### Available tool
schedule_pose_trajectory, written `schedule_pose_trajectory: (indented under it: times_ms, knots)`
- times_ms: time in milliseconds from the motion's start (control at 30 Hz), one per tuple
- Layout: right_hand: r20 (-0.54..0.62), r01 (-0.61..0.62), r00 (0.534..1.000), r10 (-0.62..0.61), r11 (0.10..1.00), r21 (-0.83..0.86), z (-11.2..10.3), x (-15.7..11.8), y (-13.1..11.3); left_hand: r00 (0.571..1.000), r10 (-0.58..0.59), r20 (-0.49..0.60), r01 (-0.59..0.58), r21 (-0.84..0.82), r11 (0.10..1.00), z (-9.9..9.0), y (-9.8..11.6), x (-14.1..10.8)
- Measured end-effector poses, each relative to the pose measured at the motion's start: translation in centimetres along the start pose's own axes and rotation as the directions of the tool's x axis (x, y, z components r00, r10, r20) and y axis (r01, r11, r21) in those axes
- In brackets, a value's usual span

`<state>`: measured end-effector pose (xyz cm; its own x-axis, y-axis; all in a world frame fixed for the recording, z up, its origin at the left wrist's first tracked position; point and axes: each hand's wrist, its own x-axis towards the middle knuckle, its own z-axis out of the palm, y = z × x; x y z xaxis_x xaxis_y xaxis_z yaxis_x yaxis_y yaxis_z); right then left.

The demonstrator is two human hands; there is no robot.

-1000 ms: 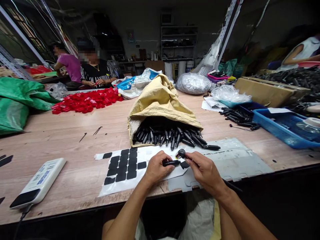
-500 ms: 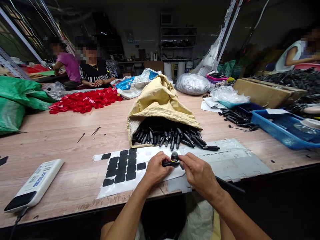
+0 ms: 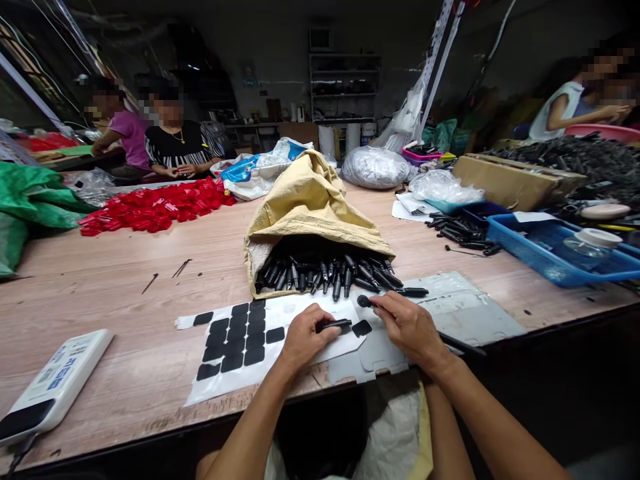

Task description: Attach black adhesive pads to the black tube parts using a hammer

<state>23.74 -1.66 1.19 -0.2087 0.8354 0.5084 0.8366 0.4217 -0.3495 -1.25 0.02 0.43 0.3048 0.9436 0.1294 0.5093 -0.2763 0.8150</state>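
My left hand [image 3: 306,339] is closed around a slim black pen-like tube [image 3: 336,324], held low over a white backing sheet [image 3: 295,321]. My right hand [image 3: 409,328] pinches a small piece with a round black end [image 3: 364,301], apart from the tube. Between my hands a black rounded square [image 3: 362,328] sits beyond the tube's tip; whether it touches the tube I cannot tell. Several similar black squares [image 3: 231,362] stick to the sheet's left part. Just beyond my hands, many black pen-like tubes [image 3: 337,283] spill from a tan woven sack [image 3: 315,213].
A grey board [image 3: 475,310] lies under my right hand, with a dark rod [image 3: 463,345] by my right wrist. A white power bank [image 3: 60,380] with a cable is at left. Red pieces [image 3: 160,205], a blue basket [image 3: 565,263] and people [image 3: 175,147] are farther off.
My right hand has drawn away from the tube to the right, with the round-ended piece in its fingers. The black square now shows between my hands. The whole view has shifted slightly.
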Motion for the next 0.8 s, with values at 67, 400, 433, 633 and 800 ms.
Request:
schedule_pose_trajectory:
  times_ms: [67,400,433,633,800]
  knots:
    - [0.027,0.047,0.999,-0.046,0.998,-0.036,0.2,0.1,1.5,1.000,0.007,0.014,-0.007,-0.011,1.000,-0.1,0.1,0.0]
    - [0.061,0.091,0.994,-0.089,0.995,-0.028,1.5,-0.5,3.1,0.999,0.024,0.024,-0.026,0.068,0.997,-0.2,0.4,-0.1]
    - [0.062,0.088,0.994,-0.085,0.996,-0.034,1.5,-0.5,3.0,0.999,0.020,0.026,-0.022,0.071,0.997,-0.2,0.4,-0.1]
    - [0.055,0.058,0.997,-0.055,0.996,-0.062,1.4,-0.5,2.5,0.999,0.007,0.039,-0.009,0.060,0.998,-0.3,0.7,-0.2]
    - [0.031,0.042,0.999,-0.040,0.997,-0.062,1.5,-0.5,2.4,0.999,0.026,0.029,-0.028,0.059,0.998,-0.1,0.3,-0.2]
